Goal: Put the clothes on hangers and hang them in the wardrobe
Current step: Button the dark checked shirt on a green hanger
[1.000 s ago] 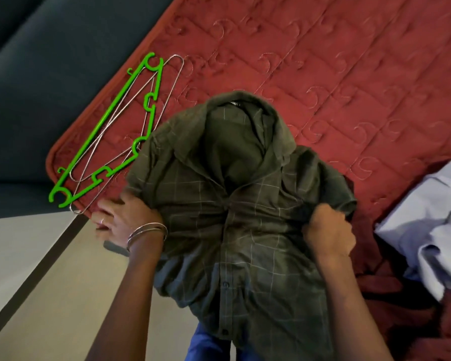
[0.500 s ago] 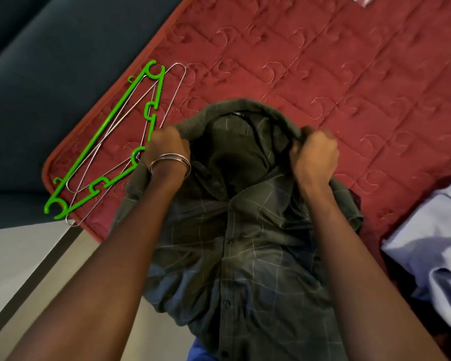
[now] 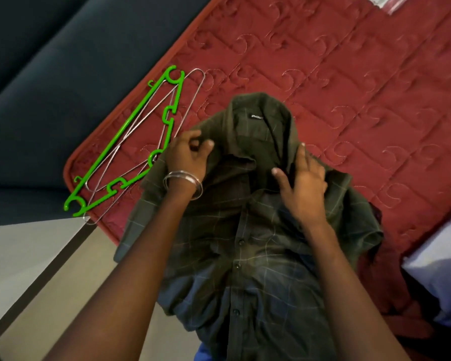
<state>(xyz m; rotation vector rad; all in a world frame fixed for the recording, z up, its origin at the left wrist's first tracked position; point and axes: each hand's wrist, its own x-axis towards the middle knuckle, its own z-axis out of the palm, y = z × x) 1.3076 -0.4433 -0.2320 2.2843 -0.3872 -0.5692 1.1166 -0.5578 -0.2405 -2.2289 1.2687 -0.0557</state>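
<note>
Lying under both hands, left hand [image 3: 186, 156] and right hand [image 3: 303, 190]: shirt [image 3: 245, 243].

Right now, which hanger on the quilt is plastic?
The green hanger; the others stacked with it are thin bare wire hangers.

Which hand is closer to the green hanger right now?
Left. The left hand rests on the shirt shoulder right beside the green hanger; the right hand lies across the collar, farther away.
</note>
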